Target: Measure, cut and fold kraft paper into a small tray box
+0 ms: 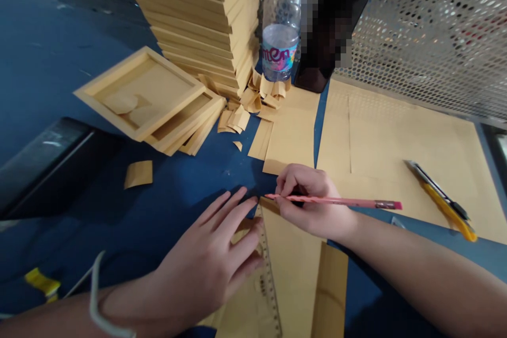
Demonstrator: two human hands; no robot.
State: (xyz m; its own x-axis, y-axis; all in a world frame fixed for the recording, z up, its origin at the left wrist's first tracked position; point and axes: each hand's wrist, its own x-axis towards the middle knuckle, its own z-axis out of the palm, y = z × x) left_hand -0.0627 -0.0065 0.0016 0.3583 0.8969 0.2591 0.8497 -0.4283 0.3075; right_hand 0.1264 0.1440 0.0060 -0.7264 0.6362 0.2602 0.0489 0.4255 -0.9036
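Observation:
My right hand [307,200] pinches a pink pencil [344,201] close to its tip. The tip is at the top edge of a tan paper sheet [297,269], near the upper end of a clear ruler [269,280]. Fingers spread, my left hand [222,248] lies flat over the ruler's left side and the paper, covering part of both. A folded flap [330,290] runs along the sheet's right side.
A tall stack of tan frames [198,5] stands at the back, with loose frames [146,95] and paper scraps [237,119] beside it. A water bottle [281,37], phone [332,31], utility knife [443,200] and larger sheets [396,127] are near the perforated metal panel [428,26].

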